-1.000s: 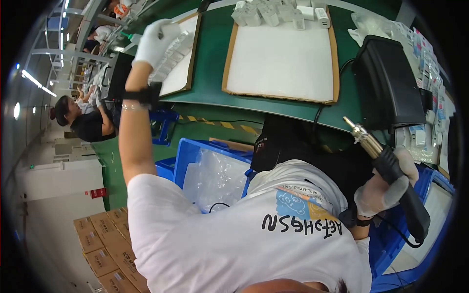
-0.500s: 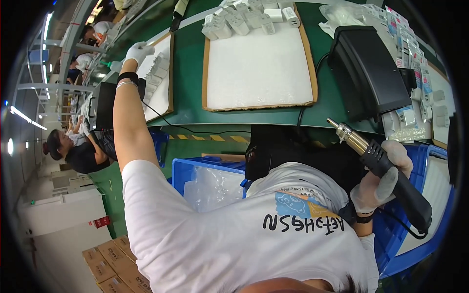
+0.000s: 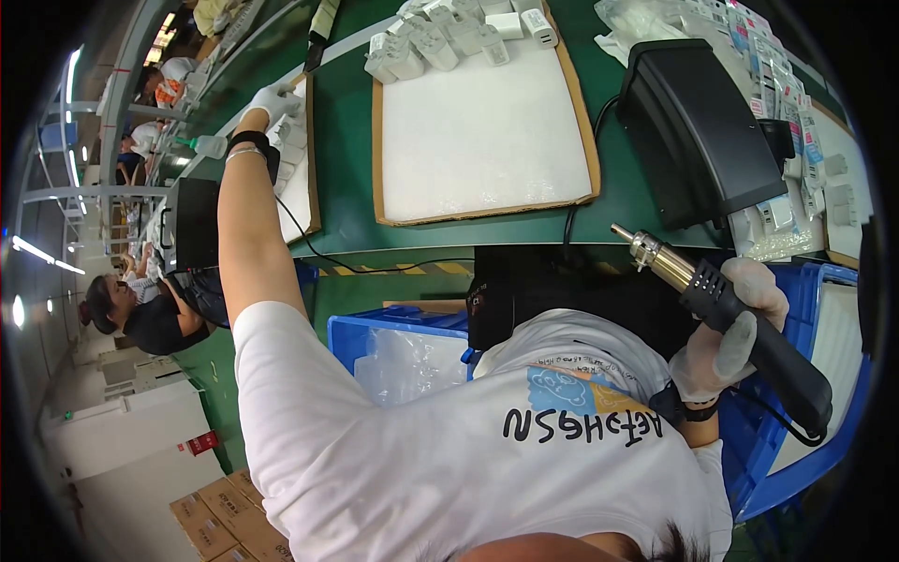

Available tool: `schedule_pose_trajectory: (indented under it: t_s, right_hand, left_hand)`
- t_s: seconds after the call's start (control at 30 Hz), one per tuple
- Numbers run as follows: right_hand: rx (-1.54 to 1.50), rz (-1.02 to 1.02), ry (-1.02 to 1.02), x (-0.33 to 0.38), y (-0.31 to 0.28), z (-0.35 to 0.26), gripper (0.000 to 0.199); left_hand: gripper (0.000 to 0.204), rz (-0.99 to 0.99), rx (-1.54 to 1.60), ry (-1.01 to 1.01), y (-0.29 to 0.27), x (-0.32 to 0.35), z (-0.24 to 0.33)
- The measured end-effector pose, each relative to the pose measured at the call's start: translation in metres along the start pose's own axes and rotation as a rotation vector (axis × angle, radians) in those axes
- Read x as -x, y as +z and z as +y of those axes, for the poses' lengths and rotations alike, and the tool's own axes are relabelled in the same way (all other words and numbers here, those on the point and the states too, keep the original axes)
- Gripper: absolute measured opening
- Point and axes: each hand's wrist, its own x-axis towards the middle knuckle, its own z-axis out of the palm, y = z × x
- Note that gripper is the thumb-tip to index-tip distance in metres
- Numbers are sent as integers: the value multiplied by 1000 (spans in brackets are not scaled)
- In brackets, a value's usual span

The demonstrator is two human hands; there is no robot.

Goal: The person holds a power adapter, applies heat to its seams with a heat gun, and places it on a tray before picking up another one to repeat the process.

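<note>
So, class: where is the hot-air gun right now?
In the head view, the hot-air gun is at the right, gripped in the gloved right hand, below the black box.

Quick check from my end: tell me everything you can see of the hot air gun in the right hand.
The hot air gun has a long black plastic-looking handle with vent slots near the front and a short metal nozzle, silvery to brassy, at its tip. The gloved right hand wraps around the handle's middle. It is held off the bench, tilted, nozzle pointing up and left toward the black station box. A dark cable leaves its rear end, low on the right. Whether it is running cannot be told.
</note>
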Motion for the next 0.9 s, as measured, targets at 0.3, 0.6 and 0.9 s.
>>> schedule_pose_trajectory:
  t_s: [0.3, 0.6, 0.9]
  right_hand:
    - [-2, 4, 18, 0, 2, 3, 31]
    - [-25, 14, 5, 1, 2, 5, 31]
    - [-17, 37, 23, 0, -2, 5, 31]
  left_hand:
    - [39, -82, 257, -127, -1, 14, -12]
    - [34, -263, -48, -455, -4, 19, 5]
    - [29, -309, -349, -459, 2, -6, -4]
